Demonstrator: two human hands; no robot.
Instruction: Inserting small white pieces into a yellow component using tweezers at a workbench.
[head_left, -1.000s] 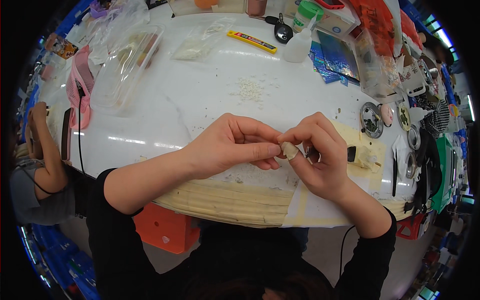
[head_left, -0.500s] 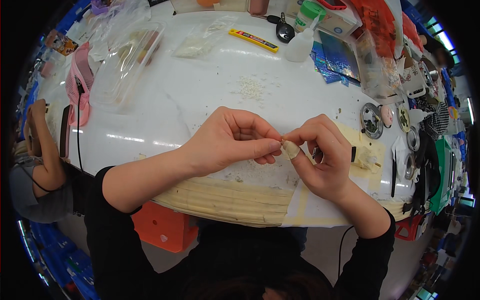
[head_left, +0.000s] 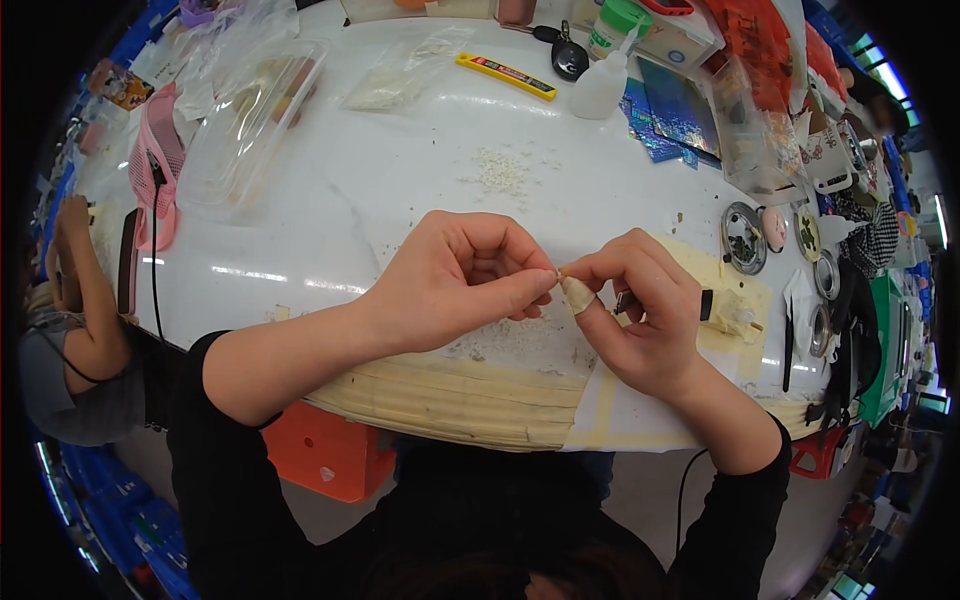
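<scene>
My left hand (head_left: 435, 280) and my right hand (head_left: 650, 315) meet above the near part of the table, thumb and forefinger of each pinched together. Between the touching fingertips is something too small to make out. A pale wrap (head_left: 576, 294) covers the tip of my right thumb. A slim dark tool with a metallic end (head_left: 624, 301) is tucked through the curled fingers of my right hand; its kind is unclear. Beyond my hands, small white bits (head_left: 500, 172) lie in a loose pile on the white tabletop (head_left: 400, 160).
A yellow cutter knife (head_left: 506, 77), a key fob (head_left: 569, 60) and a white squeeze bottle (head_left: 603, 88) stand or lie at the back. Round metal tins (head_left: 743, 238) are on the right. At left are a clear plastic lid (head_left: 235, 160) and another person's arm (head_left: 95, 290).
The joined fingertips have shifted slightly to the left, and the left fingers have curled in a little more. Both hands keep their pinch.
</scene>
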